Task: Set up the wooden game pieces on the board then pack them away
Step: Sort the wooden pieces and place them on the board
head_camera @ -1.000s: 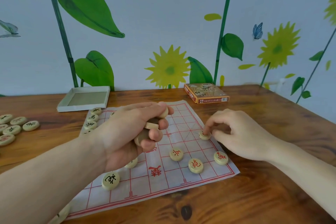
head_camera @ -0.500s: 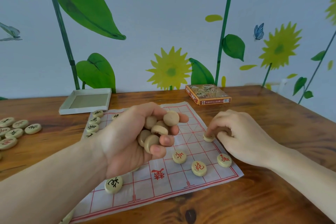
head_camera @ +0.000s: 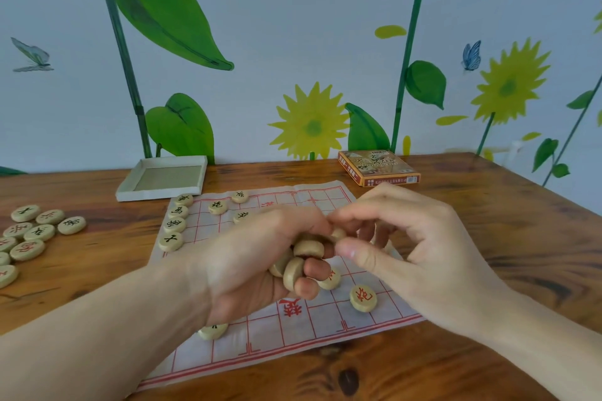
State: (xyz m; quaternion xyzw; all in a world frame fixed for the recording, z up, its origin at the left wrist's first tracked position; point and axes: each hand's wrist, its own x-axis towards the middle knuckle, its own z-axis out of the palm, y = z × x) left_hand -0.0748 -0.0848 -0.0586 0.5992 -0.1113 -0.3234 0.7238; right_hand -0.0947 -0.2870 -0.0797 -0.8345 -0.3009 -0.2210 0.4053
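A white cloth board with red grid lines lies on the wooden table. My left hand is raised above its middle and grips a handful of round wooden pieces. My right hand meets it, thumb and fingertips pinching a piece at the top of the handful. Black-lettered pieces line the board's far left edge. Red-lettered pieces lie near the right side, one partly hidden under my left fingers.
A heap of loose pieces lies on the table at the left. An open shallow grey box tray stands behind the board. An orange box lid lies at the back right by the wall.
My right hand left the piece at the board's right side and rose leftward to the handful in my left hand. My left hand stayed over the board's middle.
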